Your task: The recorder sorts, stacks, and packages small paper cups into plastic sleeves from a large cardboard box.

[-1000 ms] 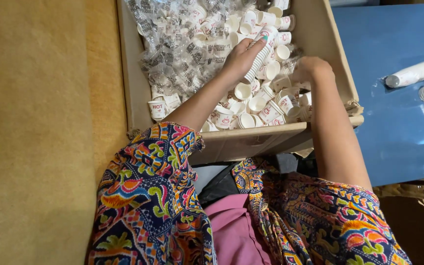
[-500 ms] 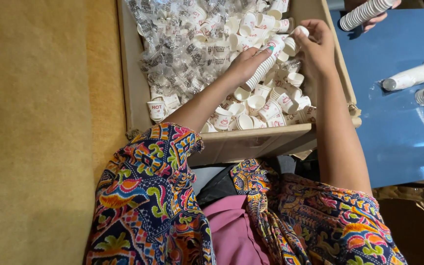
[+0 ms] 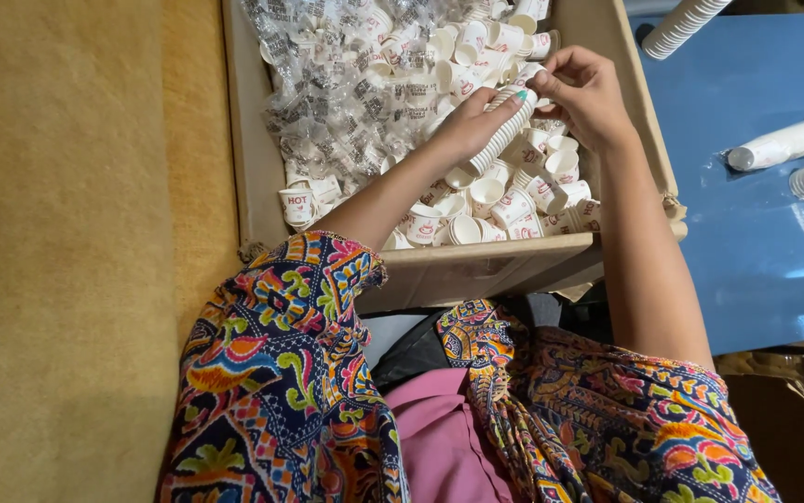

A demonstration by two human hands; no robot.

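Head camera, steeply downward (close)

The right hand (image 3: 588,93) has risen from the loose cups (image 3: 513,200) to the top of the cup stack (image 3: 504,130) — fingertips now pinch its upper end. The left hand (image 3: 472,121) has shifted its grip lower on the stack.

Cups (image 3: 513,200) in box (image 3: 253,177)

Left hand (image 3: 472,121), right hand (image 3: 588,88) clenched.
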